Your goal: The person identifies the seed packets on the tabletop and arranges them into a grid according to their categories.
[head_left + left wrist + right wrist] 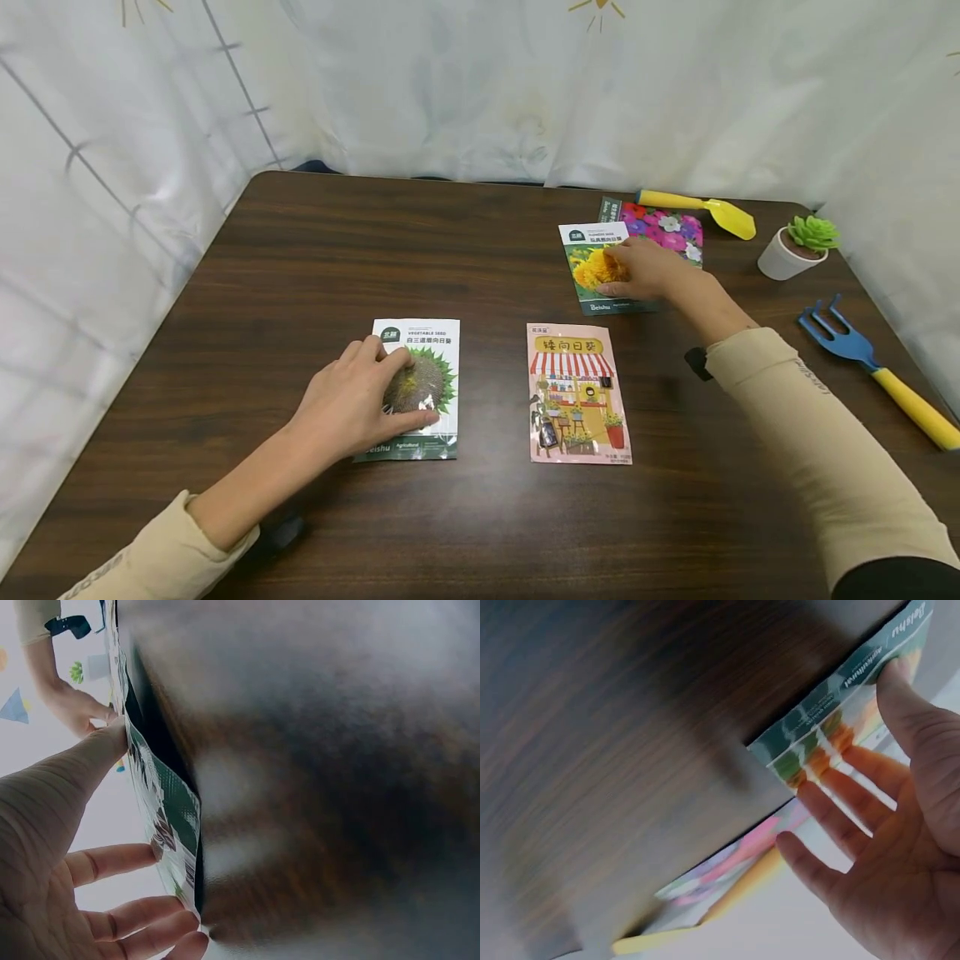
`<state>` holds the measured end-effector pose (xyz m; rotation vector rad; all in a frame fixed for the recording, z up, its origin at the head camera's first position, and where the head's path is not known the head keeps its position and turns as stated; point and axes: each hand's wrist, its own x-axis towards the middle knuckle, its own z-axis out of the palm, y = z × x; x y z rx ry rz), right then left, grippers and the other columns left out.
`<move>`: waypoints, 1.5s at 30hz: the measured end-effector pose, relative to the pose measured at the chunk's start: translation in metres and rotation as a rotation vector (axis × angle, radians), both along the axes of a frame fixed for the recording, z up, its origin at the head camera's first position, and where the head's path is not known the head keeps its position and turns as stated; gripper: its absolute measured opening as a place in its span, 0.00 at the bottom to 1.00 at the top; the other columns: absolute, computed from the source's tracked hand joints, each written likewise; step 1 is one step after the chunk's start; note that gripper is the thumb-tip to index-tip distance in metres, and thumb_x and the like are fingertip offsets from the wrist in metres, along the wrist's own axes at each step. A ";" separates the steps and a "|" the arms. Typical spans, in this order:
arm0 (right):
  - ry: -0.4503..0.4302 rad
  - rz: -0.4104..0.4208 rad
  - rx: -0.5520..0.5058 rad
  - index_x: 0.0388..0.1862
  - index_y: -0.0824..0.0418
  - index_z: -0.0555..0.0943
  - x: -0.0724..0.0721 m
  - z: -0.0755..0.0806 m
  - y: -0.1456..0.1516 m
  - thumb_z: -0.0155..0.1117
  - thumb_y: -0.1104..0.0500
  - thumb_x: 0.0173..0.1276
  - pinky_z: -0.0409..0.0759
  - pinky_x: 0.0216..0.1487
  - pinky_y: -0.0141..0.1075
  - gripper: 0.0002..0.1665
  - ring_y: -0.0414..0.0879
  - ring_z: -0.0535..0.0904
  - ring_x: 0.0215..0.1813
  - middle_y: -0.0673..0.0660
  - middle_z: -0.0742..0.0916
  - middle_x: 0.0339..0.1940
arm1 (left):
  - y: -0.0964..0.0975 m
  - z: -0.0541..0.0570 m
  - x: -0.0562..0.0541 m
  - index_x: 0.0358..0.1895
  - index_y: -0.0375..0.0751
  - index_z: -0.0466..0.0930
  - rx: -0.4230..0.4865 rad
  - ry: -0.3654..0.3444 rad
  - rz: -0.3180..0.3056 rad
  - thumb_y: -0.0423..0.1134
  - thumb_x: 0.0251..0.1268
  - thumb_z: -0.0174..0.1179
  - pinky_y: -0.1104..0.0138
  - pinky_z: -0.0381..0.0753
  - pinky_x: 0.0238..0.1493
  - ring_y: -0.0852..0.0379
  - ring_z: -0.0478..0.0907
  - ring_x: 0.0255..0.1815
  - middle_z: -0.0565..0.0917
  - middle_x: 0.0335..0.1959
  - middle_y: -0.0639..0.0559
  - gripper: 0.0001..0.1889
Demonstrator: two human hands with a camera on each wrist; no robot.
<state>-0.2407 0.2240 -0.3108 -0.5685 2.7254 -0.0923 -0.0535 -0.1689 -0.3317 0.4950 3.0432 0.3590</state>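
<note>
A white and green sunflower seed packet lies at centre left on the table, and my left hand rests over its left part. In the left wrist view the thumb and fingers spread across the packet's face. My right hand reaches to the back right, where its fingertips touch a packet with yellow flowers. In the right wrist view the thumb and slightly bent fingers lie against that packet. Between the two hands, nearer the front, lies a pink packet with a striped-awning shop.
Behind the yellow-flower packet lies a packet with pink and purple flowers, partly covered. A yellow toy shovel lies at the back edge. A potted succulent and a blue hand rake with a yellow handle are along the right side.
</note>
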 end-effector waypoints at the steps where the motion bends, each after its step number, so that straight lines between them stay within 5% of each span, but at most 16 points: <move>1: 0.001 -0.005 0.005 0.76 0.72 0.64 0.000 0.000 -0.005 0.64 0.44 0.75 0.62 0.72 0.65 0.44 0.72 0.64 0.72 0.76 0.70 0.71 | 0.000 0.000 0.000 0.49 0.50 0.79 -0.002 0.001 0.000 0.70 0.47 0.73 0.63 0.69 0.22 0.52 0.69 0.35 0.72 0.39 0.51 0.34; 23: 0.042 -0.040 0.084 0.72 0.65 0.70 -0.004 -0.004 -0.109 0.60 0.38 0.76 0.69 0.67 0.60 0.39 0.62 0.70 0.68 0.66 0.76 0.67 | -0.003 0.001 0.000 0.48 0.50 0.79 -0.006 -0.003 0.003 0.71 0.48 0.72 0.62 0.69 0.22 0.52 0.69 0.36 0.72 0.39 0.50 0.34; 45: 0.104 -0.039 0.097 0.73 0.60 0.72 0.008 -0.010 -0.201 0.53 0.31 0.76 0.68 0.70 0.54 0.42 0.55 0.66 0.75 0.60 0.73 0.71 | -0.003 0.000 0.001 0.49 0.49 0.79 0.000 0.008 -0.013 0.71 0.47 0.74 0.63 0.69 0.23 0.52 0.70 0.36 0.73 0.39 0.49 0.35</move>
